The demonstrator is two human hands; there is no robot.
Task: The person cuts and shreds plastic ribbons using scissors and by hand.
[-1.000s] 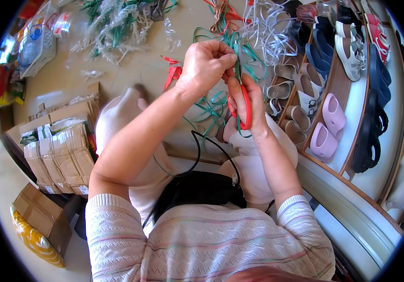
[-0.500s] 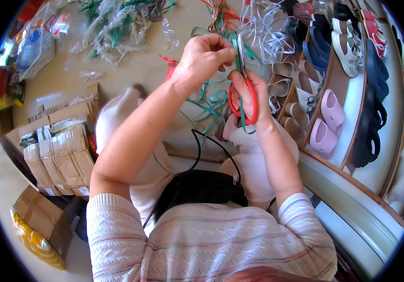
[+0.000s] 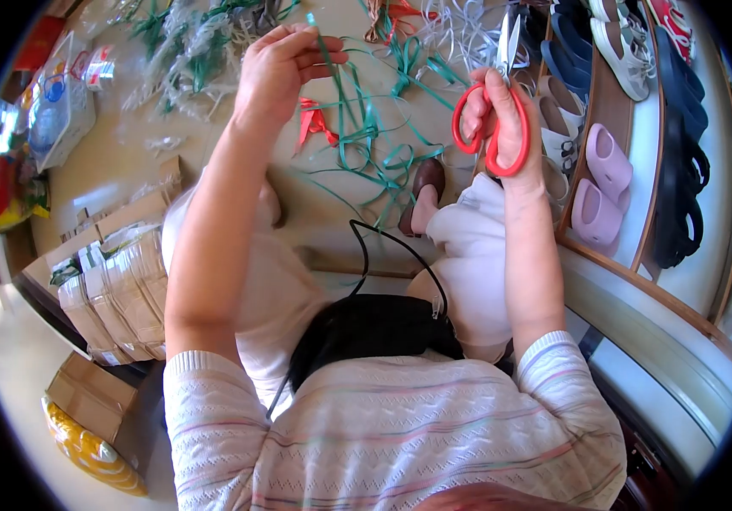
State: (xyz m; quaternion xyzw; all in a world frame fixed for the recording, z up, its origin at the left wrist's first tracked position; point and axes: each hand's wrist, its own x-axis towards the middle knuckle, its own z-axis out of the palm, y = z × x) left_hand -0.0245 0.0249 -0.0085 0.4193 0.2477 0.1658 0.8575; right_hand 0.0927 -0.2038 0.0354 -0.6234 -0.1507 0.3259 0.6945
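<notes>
My left hand (image 3: 281, 72) is raised at the upper middle of the head view, thumb and finger pinched on a green ribbon (image 3: 329, 64) that hangs down past the other fingers. Over on the right, my right hand (image 3: 515, 119) grips scissors (image 3: 509, 43) by their red handles, the metal blades pointing up and nearly closed. The blades stand well apart from the ribbon in my left hand. Below and between the hands lies a loose tangle of green ribbon (image 3: 370, 128) on the floor, with a red ribbon bow (image 3: 319, 123) beside it.
White ribbon (image 3: 460, 43) and clear-and-green strands (image 3: 200, 64) lie farther off. A shoe rack (image 3: 638, 213) with pink slippers (image 3: 600, 209) stands right. Cardboard boxes (image 3: 119, 294) and a white basket (image 3: 68, 111) are left. A black bag (image 3: 374, 336) rests on my lap.
My hands have moved apart: the left went up and left with the green ribbon, the right moved to the right with the scissors. The scissors no longer overlap the ribbon in my left hand.
</notes>
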